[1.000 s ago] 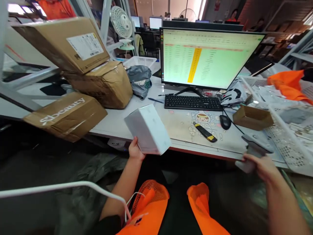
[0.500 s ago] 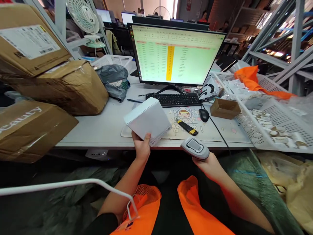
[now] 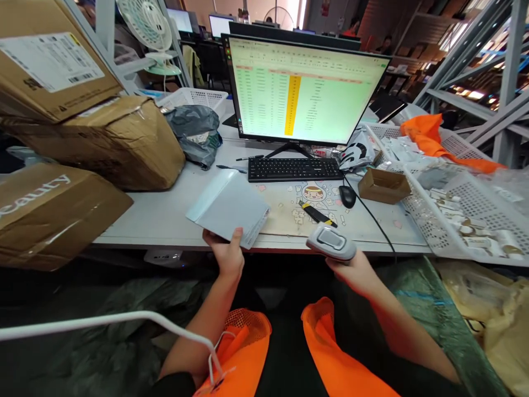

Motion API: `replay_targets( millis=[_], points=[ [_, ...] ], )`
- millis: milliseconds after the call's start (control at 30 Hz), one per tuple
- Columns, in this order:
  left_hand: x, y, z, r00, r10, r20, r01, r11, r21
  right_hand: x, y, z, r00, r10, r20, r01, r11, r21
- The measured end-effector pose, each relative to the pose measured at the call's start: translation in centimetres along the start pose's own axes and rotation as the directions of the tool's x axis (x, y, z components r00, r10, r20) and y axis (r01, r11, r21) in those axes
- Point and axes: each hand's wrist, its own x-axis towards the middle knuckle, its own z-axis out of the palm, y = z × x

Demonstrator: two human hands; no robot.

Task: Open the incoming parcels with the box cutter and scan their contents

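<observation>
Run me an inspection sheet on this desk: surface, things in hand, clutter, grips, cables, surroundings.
Surface: white desk with a printed mat.
Things in hand: pale box, tilted; grey scanner.
Clutter: cutter on the mat; small carton; brown boxes left; white basket of small items right.
Grips: left hand holds the box; right hand holds the scanner.
Cables: black cord passes the mouse to the front edge; white cord at lower left.
Surroundings: monitor, keyboard, fan, metal rack.

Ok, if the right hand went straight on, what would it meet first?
Its scanner would probably meet the pale box in the left hand, or the desk mat; depth is unclear.
</observation>
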Motion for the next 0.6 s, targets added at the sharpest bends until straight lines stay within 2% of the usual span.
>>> replay_targets(
  millis=[67,100,167,233,300,400,467,533,600],
  points=[
    [-1.0,0.3,0.8,0.998,-0.031,0.054,0.032,0.999,-0.008,0.2,-0.6,2.0,0.998,-0.039,0.056,0.04,0.999,-0.029],
    [-1.2,0.4,0.7,0.997,-0.042,0.068,0.042,0.999,-0.009,0.2,-0.5,2.2,0.998,-0.027,0.055,0.03,0.998,-0.05],
    [-0.7,0.3,-0.2,0.997,-0.039,0.072,0.038,0.999,0.008,0.4,0.3,1.3,0.998,0.059,0.0,-0.059,0.994,-0.088],
    [0.7,0.0,-2.0,0.999,0.012,0.048,-0.015,0.998,0.067,1.0,1.9,-1.5,0.973,0.184,-0.136,-0.202,0.97,-0.134],
    [2.7,-0.4,-4.1,0.996,0.088,0.018,-0.089,0.984,0.154,2.0,3.7,-5.6,0.912,0.27,-0.309,-0.336,0.923,-0.185],
    [5.6,-1.1,-6.7,0.985,0.166,-0.048,-0.143,0.941,0.305,3.9,5.8,-11.6,0.82,0.317,-0.477,-0.481,0.833,-0.274],
    [6.6,-1.4,-7.4,0.98,0.176,-0.096,-0.124,0.907,0.402,4.7,6.0,-13.5,0.788,0.303,-0.536,-0.514,0.803,-0.301],
    [6.4,-1.6,-7.0,0.982,0.146,-0.12,-0.084,0.905,0.417,4.9,5.2,-12.5,0.806,0.267,-0.529,-0.463,0.84,-0.282],
    [5.3,-1.8,-5.6,0.99,0.087,-0.109,-0.05,0.95,0.307,4.3,3.7,-9.0,0.886,0.208,-0.415,-0.323,0.919,-0.228]
  ],
)
